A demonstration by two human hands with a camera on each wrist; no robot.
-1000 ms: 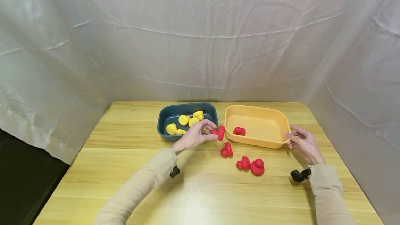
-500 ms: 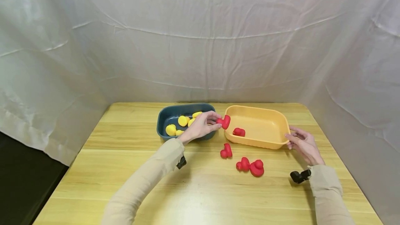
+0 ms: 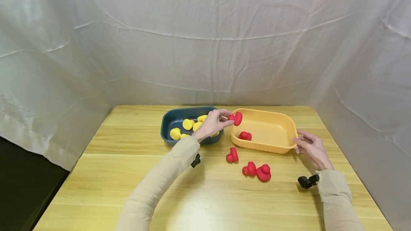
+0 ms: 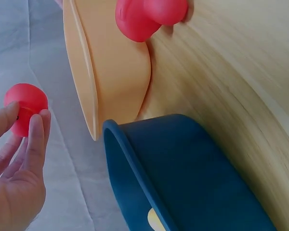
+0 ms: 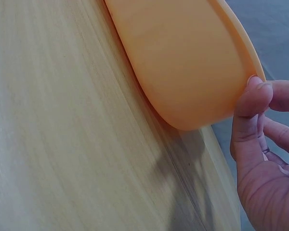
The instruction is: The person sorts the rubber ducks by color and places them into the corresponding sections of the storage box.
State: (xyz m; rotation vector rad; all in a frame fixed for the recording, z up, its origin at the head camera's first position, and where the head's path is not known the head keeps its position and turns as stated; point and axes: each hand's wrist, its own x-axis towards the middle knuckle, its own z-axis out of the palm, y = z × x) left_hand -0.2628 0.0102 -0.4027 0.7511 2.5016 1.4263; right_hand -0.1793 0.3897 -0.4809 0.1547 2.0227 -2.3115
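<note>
— Well, where do we have the red duck (image 3: 237, 118) right now?

— We pinch it in our left hand (image 3: 214, 124), fingers (image 4: 34, 139) curled round it from either side, thumb under, and it hangs just over the near-left corner of the orange tub (image 3: 290, 144). It touches neither the rim nor the floor of the tub.

— And our right hand (image 3: 312, 148)?

— It rests at the tub's right end, its fingers (image 5: 248, 108) lightly bent with their tips against the outer wall, as the right wrist view shows. They hold nothing; they only steady the tub.

— How do we judge the duck will handle?

— Light, we think, and a little soft, like hollow rubber: a thin pinch carries it. Its skin looks smooth and matte, so hardly slippery, and not fragile. The rounded body is the place to take hold, across its widest part; the small head gives less to grip.

— What else lies about us?

— One red duck (image 3: 245, 135) already lies inside the tub, near its left wall. Three more sit on the bench (image 3: 112, 174) nearer to us: one (image 3: 232, 155) alone, a pair (image 3: 258, 171) touching each other to its right. The dark blue tub (image 3: 167, 131) stands just left of the orange one, holding several yellow ducks (image 3: 187, 124).
</note>
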